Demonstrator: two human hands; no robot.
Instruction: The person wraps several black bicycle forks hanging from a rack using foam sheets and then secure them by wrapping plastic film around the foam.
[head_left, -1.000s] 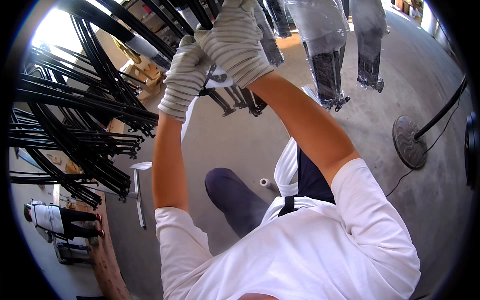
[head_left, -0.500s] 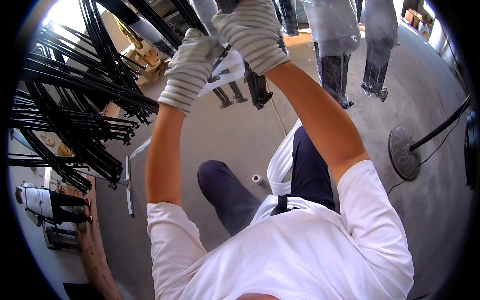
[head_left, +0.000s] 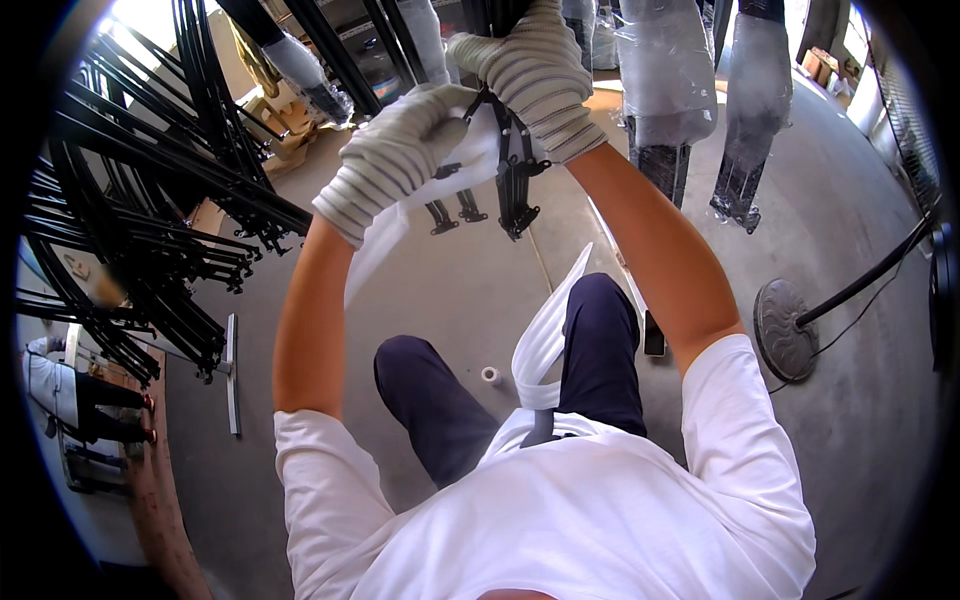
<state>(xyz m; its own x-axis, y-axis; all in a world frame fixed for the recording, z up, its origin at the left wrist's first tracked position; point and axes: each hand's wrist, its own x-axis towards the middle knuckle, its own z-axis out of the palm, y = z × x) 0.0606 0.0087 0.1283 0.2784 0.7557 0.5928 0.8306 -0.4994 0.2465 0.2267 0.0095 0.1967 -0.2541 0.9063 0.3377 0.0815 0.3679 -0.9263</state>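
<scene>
Both my hands wear white striped knit gloves. At the top centre, my right hand (head_left: 537, 75) is closed around a bundle of thin black metal bars (head_left: 516, 185), whose flat ends with holes hang below it. My left hand (head_left: 400, 150) is beside the bundle, its fingers curled and closed on white translucent film (head_left: 378, 245). The film trails below my left wrist and also passes behind the bars. The fingertips of my left hand are partly blurred near the bars. White strips (head_left: 540, 350) hang at my waist.
Film-wrapped bundles (head_left: 668, 75) hang at the upper right. Many black bars (head_left: 150, 170) jut in from the left. A round stand base (head_left: 785, 330) with a pole and cable is at right. On the floor are a small white roll (head_left: 491, 375) and metal strip (head_left: 233, 375). Another person (head_left: 60, 390) stands far left.
My left hand has moved slightly down, its fingers opening into a wider curl, and more film trails below it. My right hand has shifted a little right with the bars.
</scene>
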